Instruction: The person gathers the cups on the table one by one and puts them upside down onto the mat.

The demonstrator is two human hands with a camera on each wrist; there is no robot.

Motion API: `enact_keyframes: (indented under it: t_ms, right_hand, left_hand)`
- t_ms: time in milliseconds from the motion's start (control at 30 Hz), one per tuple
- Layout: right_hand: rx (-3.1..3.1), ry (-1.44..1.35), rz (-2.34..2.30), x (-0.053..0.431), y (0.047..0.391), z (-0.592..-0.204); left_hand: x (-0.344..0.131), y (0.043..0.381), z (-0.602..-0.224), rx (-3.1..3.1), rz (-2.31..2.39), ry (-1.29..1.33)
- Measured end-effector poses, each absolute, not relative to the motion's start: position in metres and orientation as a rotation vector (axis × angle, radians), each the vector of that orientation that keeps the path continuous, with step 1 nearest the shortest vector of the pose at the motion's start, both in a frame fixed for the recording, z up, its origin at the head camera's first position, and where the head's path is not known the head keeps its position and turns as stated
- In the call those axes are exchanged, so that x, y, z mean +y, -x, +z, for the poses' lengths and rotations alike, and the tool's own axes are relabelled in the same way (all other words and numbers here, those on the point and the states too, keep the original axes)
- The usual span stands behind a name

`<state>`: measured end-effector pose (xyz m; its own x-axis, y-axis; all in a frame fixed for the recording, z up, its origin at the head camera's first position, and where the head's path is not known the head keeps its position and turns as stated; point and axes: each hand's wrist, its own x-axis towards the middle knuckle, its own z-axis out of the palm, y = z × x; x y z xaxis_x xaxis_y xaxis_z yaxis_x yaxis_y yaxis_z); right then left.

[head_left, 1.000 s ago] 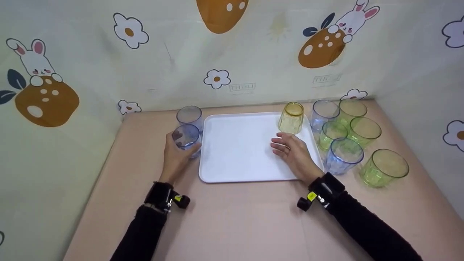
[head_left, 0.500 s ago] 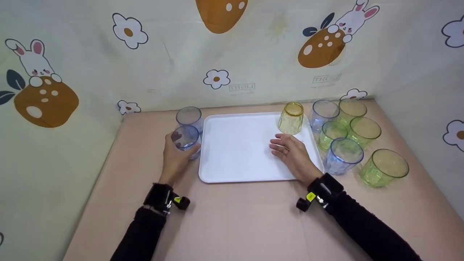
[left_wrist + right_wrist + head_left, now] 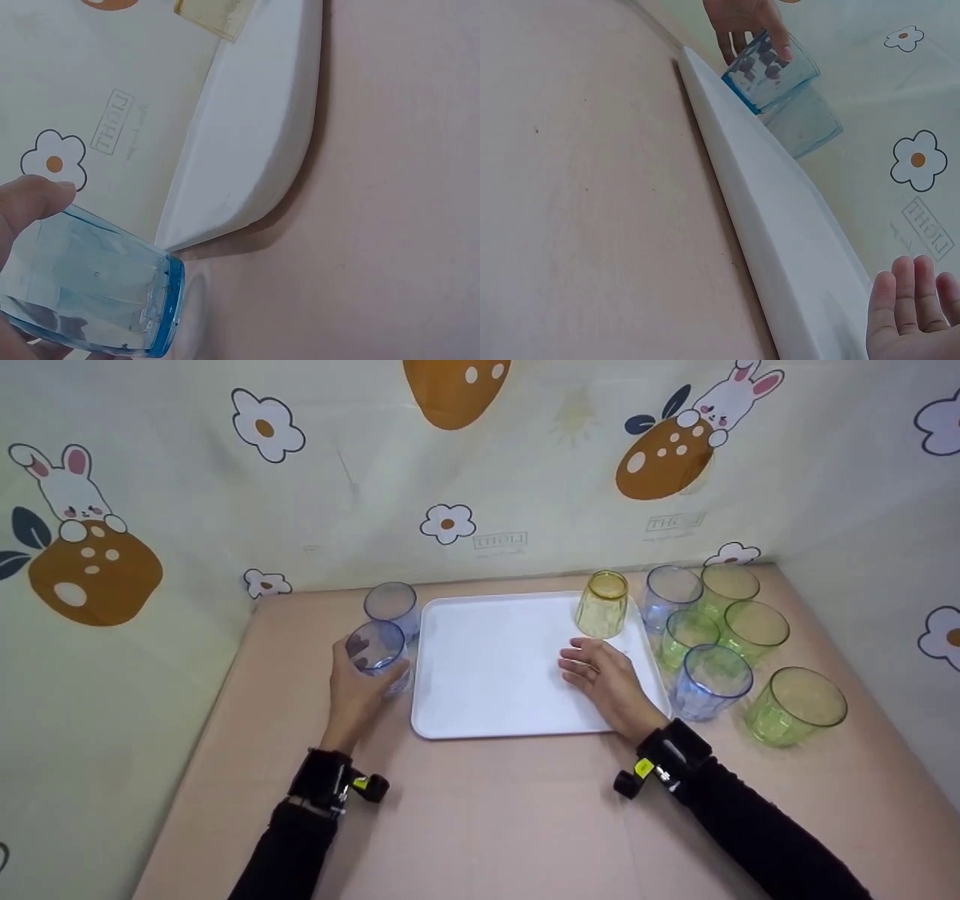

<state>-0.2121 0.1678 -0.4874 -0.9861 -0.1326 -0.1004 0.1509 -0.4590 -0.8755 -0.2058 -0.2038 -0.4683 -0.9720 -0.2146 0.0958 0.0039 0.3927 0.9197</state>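
Boxed lettering on the patterned wall apparently reads "LIGHT", mirrored.

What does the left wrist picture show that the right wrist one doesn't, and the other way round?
Only the left wrist view: part of a yellow glass and a brown print on the wall.

Only the right wrist view: the right grip, plus a second blue glass that I cannot make out in the other.

Both: the left grip on the held glass, the tray, the table and the flowered wall.
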Motion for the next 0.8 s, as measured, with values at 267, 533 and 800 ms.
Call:
enact_keyframes:
  t_ms: [267, 533, 800]
  right_hand:
    - [1.528, -0.021, -2.553, 0.17, 0.211, -0.487]
    - [1.498, -0.07, -2.565, 0.171, 0.213, -0.485]
    - [1.446, -0.113, -2.594, 0.171, 0.215, -0.482]
  left_hand:
    - [-0.205, 0.198, -0.462, -2.404, -1.629, -0.213]
    - [-0.196, 0.192, -0.451, -2.375, -1.63, -0.199]
    - [-0.185, 0.187, -0.441, -2.288, -1.709, -0.16]
